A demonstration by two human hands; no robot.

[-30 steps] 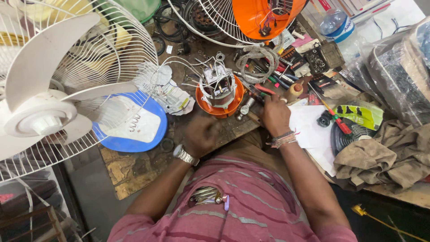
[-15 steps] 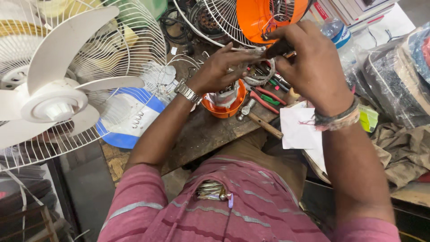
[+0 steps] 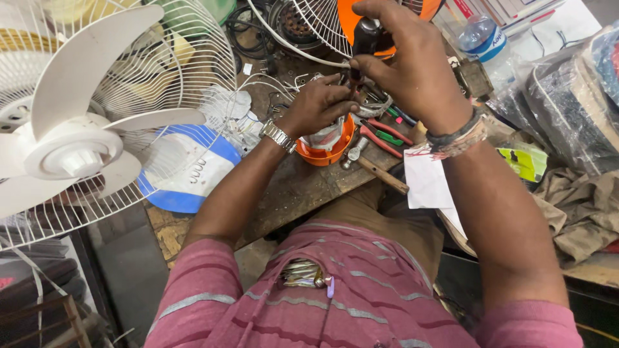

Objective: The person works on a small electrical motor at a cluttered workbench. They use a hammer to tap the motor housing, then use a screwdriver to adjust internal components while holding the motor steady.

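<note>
A: Logging the head view. My right hand [image 3: 412, 64] sits at about 1 o'clock, fingers curled and clamped round the dark handle of a screwdriver [image 3: 365, 35], shaft pointing down into the work.

B: And the other?

A: My left hand [image 3: 317, 106] is just below it, near 12 o'clock, wearing a metal wristwatch [image 3: 278, 136]. Its fingers are pinched together at the screwdriver's lower end, resting on top of the fan motor [image 3: 325, 136]. I cannot tell whether they grip the tip or only steady it.

B: Where is the motor?

A: In an orange cup-shaped housing [image 3: 332, 151] standing on the wooden bench [image 3: 290, 190], centre of frame, directly under the left hand. White wires [image 3: 267, 82] loop away from it toward 11 o'clock.

B: Surroundings?

A: White fan [image 3: 77, 145] with its wire guard fills 9 to 10 o'clock; a blue and white disc [image 3: 187, 171] lies beneath the guard's edge. Red-handled pliers [image 3: 380, 138] and a green-handled tool [image 3: 389, 136] lie just beside the housing at 2 o'clock. A sheet of paper [image 3: 425, 183] lies at 3 o'clock, partly under my right forearm. A plastic bottle [image 3: 480, 38] stands at the upper right, and crumpled cloth [image 3: 580, 206] is at the far right.
</note>
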